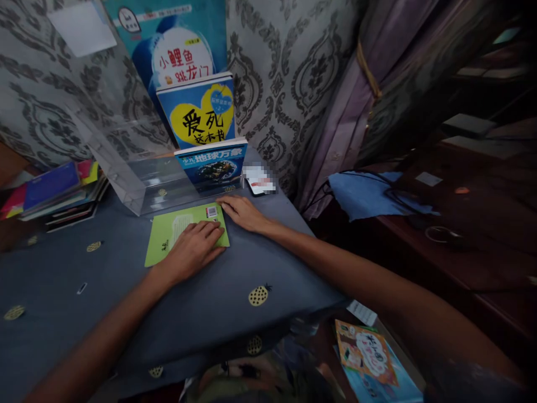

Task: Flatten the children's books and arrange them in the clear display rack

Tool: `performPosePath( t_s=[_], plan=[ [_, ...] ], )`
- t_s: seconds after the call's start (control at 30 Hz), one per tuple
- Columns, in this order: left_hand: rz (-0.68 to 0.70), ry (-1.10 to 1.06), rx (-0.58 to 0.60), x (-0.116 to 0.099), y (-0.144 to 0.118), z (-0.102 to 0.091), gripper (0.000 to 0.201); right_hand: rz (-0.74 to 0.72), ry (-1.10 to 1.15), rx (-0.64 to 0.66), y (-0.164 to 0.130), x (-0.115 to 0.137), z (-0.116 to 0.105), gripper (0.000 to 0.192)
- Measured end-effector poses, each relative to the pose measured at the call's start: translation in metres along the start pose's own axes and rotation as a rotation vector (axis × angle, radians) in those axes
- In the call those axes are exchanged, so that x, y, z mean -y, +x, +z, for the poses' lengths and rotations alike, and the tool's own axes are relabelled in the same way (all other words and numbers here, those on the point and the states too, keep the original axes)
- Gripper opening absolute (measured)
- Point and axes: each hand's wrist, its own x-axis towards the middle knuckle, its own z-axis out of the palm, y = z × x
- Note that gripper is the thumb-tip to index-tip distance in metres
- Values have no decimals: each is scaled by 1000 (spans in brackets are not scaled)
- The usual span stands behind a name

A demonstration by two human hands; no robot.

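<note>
A thin green book (161, 234) lies on the cloth-covered table with a barcode near its upper right corner. My left hand (197, 242) rests flat across its right half, fingers stretched out, hiding part of the cover. At the book's upper right corner is my right hand (243, 212), its extended fingertips touching or just beside the edge. Behind both hands stands a clear tiered rack (134, 193). It carries a blue book with a globe (216, 168), a blue book with a yellow heart (201, 115) and a large teal book (180, 47), one behind another.
A phone (260, 180) lies right of the rack. Stacked books and folders (59, 193) sit at the left of the dark pineapple-print tablecloth (201, 313). Below the table's right edge are more books (369, 358). A blue cloth (364, 193) and cables lie on brown furniture at right.
</note>
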Motion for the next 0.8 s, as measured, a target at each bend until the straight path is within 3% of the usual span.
performPosePath(
  t_s=[0.17,0.37,0.6,0.8],
  plan=[
    [46,35,-64,3,-1,7,33,-37,-12,9,-8,-1,-1,33],
    [68,22,-172,3,-7,18,33,-110,22,44,-37,13,-6,34],
    [82,3,-176,1,-8,18,31,-158,144,57,-78,34,-10,35],
    [76,30,-130,-1,-9,15,30,-134,190,47,-83,38,-10,37]
  ],
)
